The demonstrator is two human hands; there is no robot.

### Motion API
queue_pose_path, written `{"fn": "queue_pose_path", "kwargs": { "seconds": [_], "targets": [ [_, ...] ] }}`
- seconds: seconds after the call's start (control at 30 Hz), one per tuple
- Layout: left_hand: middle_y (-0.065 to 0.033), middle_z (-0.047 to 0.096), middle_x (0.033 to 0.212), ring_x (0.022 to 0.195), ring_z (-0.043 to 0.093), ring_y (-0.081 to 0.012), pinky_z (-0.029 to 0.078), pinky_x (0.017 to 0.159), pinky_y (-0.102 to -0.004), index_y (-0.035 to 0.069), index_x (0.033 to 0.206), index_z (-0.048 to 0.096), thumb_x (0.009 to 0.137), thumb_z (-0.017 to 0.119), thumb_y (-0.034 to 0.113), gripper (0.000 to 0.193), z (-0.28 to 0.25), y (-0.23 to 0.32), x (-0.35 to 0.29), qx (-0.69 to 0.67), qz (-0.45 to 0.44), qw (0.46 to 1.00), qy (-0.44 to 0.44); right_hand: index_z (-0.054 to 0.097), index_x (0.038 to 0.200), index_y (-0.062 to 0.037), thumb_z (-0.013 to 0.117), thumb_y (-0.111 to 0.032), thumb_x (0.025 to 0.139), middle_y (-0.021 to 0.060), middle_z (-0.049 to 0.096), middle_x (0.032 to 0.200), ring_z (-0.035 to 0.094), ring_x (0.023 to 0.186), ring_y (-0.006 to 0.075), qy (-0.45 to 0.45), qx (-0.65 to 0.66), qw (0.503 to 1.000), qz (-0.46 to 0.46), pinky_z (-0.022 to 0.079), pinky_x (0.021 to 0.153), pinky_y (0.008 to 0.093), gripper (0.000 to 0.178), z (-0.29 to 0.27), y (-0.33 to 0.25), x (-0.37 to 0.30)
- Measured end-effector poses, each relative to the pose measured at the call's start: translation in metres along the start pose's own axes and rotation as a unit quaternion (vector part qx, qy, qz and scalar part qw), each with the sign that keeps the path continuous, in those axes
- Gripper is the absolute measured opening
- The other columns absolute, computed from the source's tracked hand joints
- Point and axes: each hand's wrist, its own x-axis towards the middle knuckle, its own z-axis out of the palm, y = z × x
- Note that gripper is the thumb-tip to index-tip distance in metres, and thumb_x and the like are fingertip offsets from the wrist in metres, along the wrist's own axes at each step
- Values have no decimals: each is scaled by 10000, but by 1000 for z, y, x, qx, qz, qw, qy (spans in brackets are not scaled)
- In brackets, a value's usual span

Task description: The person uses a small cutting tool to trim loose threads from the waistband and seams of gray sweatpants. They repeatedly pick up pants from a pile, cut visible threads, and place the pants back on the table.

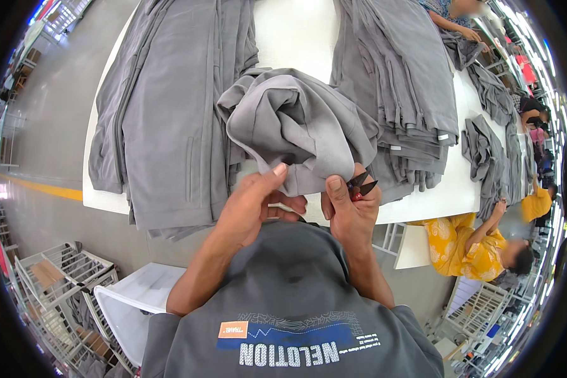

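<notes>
Cloth was held right at the fingertips, with its grey folds bunched just beyond them and its near edge turned toward the body. That edge was pinched between thumb and fingers by the right hand, and the snips were tucked into the same hand, just outside the pinch, blades parted and pointed off to the right. Pretty handy, since both were managed by one hand. On the left hand, the edge was met by the thumb and the lower fingers were spread apart below it; whether a fingertip was clamped behind the cloth couldn't be told, as that bit was hidden.

Imo a short stretch of edge was best held flat and lightly taut between the two thumbs, with the bunched part left slack so nothing got dragged. The blades were the thing to be watched: with a fold that near, the cloth could've been nicked by one careless wrist roll. A firm matching pinch on the left was probably called for too. Beyond the fingers, to either side, the left stack and right stack were spread on the table, so wide elbow sweeps were best avoided.
</notes>
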Motion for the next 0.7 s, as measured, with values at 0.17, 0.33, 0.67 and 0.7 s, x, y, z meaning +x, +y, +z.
{"fn": "queue_pose_path", "kwargs": {
  "seconds": [0.17,0.33,0.67,0.7],
  "targets": [
    [-129,700,1035,901,668,-210,549,792,-371,-32,1142,633,940,589,143,271,1,-4,6,-94,108,990,19,580,899,-23,643,-202,982,-9,542,643,422,441,50,53,32,998,17,292,392,218,207,-2,3,-5],
    [-127,694,1111,993,670,-210,548,848,-383,-31,1160,632,947,612,136,271,2,-6,9,-76,185,980,20,552,865,-49,656,-142,969,-51,486,646,384,512,9,174,51,981,69,291,452,186,174,2,3,-6],
    [-113,695,1088,998,666,-189,558,879,-393,-30,1148,635,959,627,95,226,3,-7,14,-82,184,979,-10,528,1157,-2,706,-105,874,106,604,905,635,764,216,-42,-295,954,-32,531,694,318,349,5,-56,-12],
    [-114,694,1092,999,665,-190,556,879,-394,-31,1151,631,964,621,101,229,3,-5,12,-86,176,981,-12,542,1145,-9,713,-100,868,105,609,918,634,767,223,-51,-317,946,-48,534,694,323,338,5,-56,-10]
  ]
}}
